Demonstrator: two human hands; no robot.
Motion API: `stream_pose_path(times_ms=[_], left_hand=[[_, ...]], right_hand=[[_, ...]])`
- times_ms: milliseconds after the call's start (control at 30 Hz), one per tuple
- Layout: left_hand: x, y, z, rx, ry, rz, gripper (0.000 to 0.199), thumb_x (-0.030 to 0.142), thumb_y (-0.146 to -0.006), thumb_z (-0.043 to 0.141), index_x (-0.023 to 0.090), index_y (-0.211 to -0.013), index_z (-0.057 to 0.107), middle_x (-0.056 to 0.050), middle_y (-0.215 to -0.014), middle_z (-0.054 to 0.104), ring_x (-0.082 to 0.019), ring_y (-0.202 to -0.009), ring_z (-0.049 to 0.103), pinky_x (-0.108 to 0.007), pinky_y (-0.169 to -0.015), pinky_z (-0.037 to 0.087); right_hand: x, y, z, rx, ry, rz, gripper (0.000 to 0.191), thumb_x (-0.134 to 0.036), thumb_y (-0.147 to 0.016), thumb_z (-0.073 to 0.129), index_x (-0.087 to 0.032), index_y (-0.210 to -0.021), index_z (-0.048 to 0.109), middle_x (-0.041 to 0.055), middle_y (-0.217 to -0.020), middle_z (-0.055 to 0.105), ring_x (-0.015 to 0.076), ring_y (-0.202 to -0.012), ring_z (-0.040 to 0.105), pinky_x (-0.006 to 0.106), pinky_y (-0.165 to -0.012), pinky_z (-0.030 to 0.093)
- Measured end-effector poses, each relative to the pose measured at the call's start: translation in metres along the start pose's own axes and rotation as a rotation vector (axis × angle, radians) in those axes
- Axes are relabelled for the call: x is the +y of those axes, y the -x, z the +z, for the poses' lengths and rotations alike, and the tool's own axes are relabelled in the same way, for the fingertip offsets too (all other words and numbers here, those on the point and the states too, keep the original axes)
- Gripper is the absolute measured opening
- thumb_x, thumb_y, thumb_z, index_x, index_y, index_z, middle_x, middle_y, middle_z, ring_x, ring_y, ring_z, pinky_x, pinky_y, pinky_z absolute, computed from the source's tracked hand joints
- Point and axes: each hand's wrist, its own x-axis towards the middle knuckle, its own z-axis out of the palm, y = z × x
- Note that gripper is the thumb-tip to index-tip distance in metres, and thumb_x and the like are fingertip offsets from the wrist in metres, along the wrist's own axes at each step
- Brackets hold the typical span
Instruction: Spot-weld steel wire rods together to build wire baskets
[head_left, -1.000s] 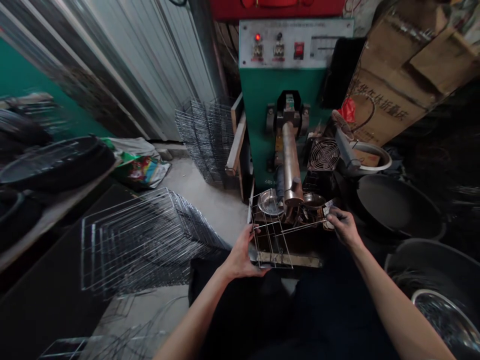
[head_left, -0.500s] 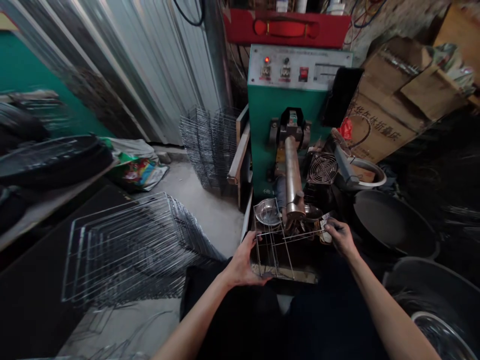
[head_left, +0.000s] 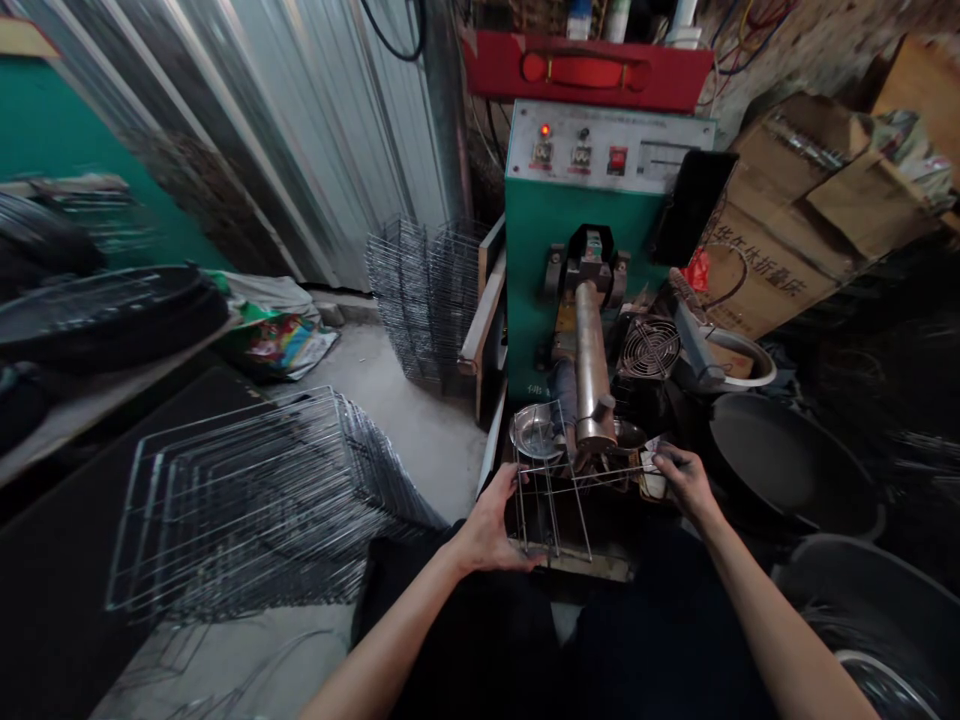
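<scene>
Your left hand (head_left: 491,528) is spread, fingers curled over the left side of the wire rack (head_left: 551,515), and your right hand (head_left: 686,485) reaches the rack's right end at bottom centre of the frame. Its thumb and fingers (head_left: 664,460) draw close together at a wire there, though you cannot tell whether they truly pinch it. The rack stands just below the copper electrode (head_left: 591,365) of the green spot welder (head_left: 570,260), with a steel dish (head_left: 536,432) just behind it. A steady, open left palm should best hold the rack square, and your right fingertips are safest on the wire, clear of the electrode. More racks lie stacked at lower left (head_left: 240,510) and stand piled beside the welder (head_left: 424,300). Black woks (head_left: 787,460) sit at right.
</scene>
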Motion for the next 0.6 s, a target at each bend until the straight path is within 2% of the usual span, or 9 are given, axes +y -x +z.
stream_pose_path(times_ms=[233, 400, 600], left_hand=[[0.002, -0.006, 0.0, 0.002, -0.009, 0.024, 0.109, 0.038, -0.049, 0.093, 0.019, -0.142, 0.041, -0.011, -0.128, 0.052, -0.033, -0.12, 0.058, -0.056, -0.115, 0.048], [0.006, -0.011, 0.0, 0.007, 0.012, 0.047, 0.104, 0.037, -0.049, 0.092, 0.019, -0.138, 0.041, -0.01, -0.126, 0.052, -0.032, -0.116, 0.06, -0.055, -0.112, 0.051], [0.012, -0.015, -0.001, 0.01, 0.026, 0.032, 0.104, 0.035, -0.051, 0.091, 0.02, -0.14, 0.04, -0.011, -0.125, 0.053, -0.032, -0.115, 0.061, -0.056, -0.11, 0.051]], right_hand=[[0.004, -0.003, -0.001, -0.003, -0.008, 0.021, 0.06, -0.073, -0.067, 0.078, -0.02, -0.056, 0.054, -0.0003, -0.059, 0.046, 0.0146, -0.059, 0.043, 0.028, -0.056, 0.038], [-0.002, -0.006, 0.0, -0.006, -0.009, 0.016, 0.06, -0.072, -0.066, 0.078, -0.019, -0.055, 0.054, 0.0004, -0.06, 0.049, 0.0148, -0.061, 0.044, 0.028, -0.059, 0.04], [-0.008, -0.009, 0.002, 0.012, 0.001, -0.014, 0.063, -0.073, -0.066, 0.078, -0.02, -0.05, 0.048, -0.0012, -0.058, 0.043, 0.0134, -0.059, 0.039, 0.027, -0.057, 0.036]])
